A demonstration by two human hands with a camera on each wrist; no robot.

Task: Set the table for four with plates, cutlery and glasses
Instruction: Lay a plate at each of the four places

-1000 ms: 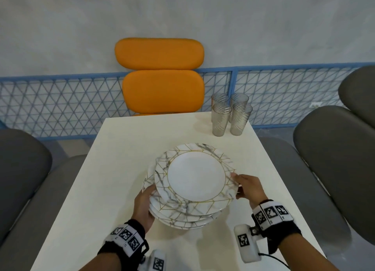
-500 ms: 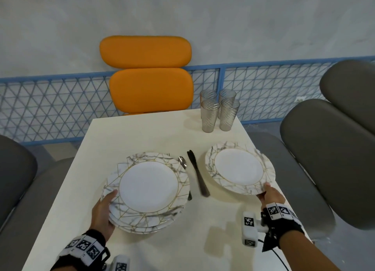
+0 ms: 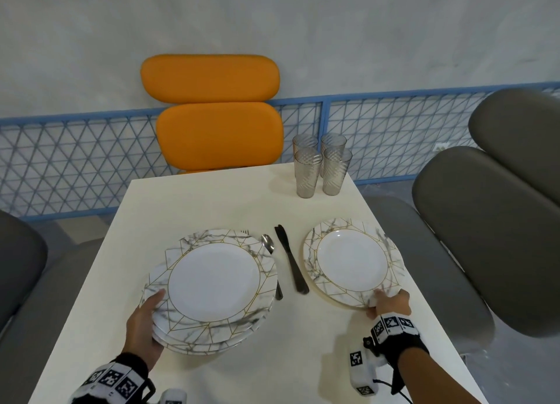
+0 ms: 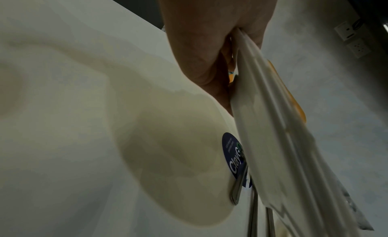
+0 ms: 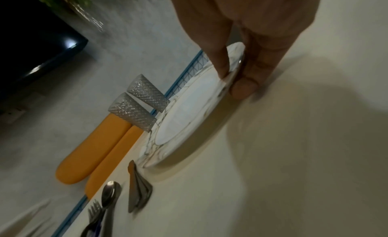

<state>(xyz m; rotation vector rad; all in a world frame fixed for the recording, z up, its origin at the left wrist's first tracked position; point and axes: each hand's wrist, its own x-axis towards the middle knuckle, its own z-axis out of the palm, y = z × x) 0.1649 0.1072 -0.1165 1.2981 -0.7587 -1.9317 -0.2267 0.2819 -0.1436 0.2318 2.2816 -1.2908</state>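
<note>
both hands grip rims: left hand (image 3: 145,325) under the heavy, breakable stack of plates (image 3: 212,285), right hand (image 3: 389,303) pinching one plate (image 3: 351,259).

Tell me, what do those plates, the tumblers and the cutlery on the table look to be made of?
The plates: probably glazed ceramic or melamine, glossy white with printed grey marbling and gold lines; which one, the look leaves open. The tumblers: clear, faintly smoky glass or plastic with a moulded diagonal rib pattern. The spoon: polished metal, likely steel, by its bright reflections. The knife: dark, duller finish, perhaps coated metal.
</note>
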